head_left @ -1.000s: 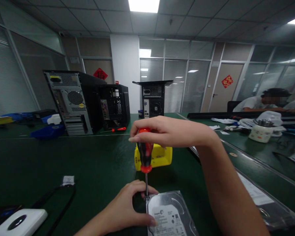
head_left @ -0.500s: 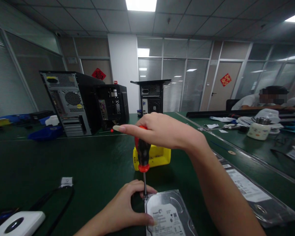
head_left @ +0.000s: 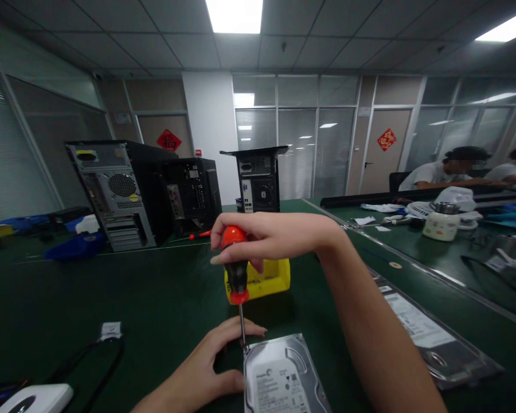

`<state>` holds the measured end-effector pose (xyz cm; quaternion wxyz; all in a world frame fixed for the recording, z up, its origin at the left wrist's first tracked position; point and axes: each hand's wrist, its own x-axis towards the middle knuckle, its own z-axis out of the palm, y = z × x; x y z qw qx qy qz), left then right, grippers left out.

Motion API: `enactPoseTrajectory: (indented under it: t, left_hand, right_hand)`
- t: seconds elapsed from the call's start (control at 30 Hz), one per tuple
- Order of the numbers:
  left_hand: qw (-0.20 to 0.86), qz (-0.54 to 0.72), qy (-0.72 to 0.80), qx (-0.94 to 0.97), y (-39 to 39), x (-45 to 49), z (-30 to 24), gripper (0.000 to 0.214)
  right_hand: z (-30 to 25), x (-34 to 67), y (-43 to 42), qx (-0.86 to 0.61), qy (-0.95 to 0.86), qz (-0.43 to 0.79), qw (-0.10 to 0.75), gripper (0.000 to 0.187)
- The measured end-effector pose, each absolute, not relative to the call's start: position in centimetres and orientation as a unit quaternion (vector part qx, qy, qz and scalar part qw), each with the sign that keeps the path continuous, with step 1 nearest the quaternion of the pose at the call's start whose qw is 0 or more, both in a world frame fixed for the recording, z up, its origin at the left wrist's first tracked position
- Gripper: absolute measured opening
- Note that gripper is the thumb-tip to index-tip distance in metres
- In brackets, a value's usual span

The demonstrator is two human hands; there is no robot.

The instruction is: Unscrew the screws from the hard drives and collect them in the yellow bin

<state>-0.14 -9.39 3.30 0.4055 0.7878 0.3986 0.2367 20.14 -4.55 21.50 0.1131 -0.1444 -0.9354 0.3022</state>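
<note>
The right hand [head_left: 269,240] is wrapped around the red top of a screwdriver [head_left: 238,278], its tip at the far left corner of the hard drive [head_left: 273,376] lying on the counter [head_left: 163,304]. The left hand [head_left: 208,357] only brackets that corner, thumb and fingers apart, so I'd worry a tilted push might skid the drive or scratch its cover.

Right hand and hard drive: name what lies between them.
In the head view, the screwdriver runs from the right hand down to the far left corner of the hard drive.
</note>
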Motion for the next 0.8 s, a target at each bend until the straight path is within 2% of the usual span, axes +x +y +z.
enactPoseTrajectory:
  t: [0.1,0.27,0.33,0.4,0.43,0.57,0.8]
  left_hand:
    - [0.41,0.273,0.375,0.785,-9.0,-0.4,3.4,0.071]
    - [0.318,0.348,0.45,0.758,-7.3,0.9,5.2,0.05]
    - [0.238,0.298,0.484,0.788,-6.5,1.9,6.0,0.038]
    - [0.107,0.191,0.509,0.832,-5.9,3.0,6.6,0.03]
    - [0.09,0.169,0.515,0.836,-5.5,3.5,6.6,0.027]
    - [0.037,0.124,0.557,0.821,-4.1,5.4,5.9,0.024]
    - [-0.004,0.108,0.589,0.801,-3.0,7.4,4.7,0.03]
  right_hand:
    - [21.9,22.6,-4.0,-0.151,-0.915,0.314,0.203,0.031]
    - [22.9,28.1,-5.0,-0.185,-0.875,0.264,0.361,0.023]
    - [23.1,29.7,-5.6,-0.203,-0.842,0.231,0.443,0.021]
    - [23.1,30.8,-6.0,-0.223,-0.805,0.204,0.51,0.019]
    - [23.1,31.1,-6.1,-0.231,-0.79,0.197,0.533,0.018]
    - [22.9,31.7,-6.0,-0.248,-0.767,0.211,0.553,0.015]
    - [22.8,30.7,-5.4,-0.26,-0.81,0.184,0.493,0.019]
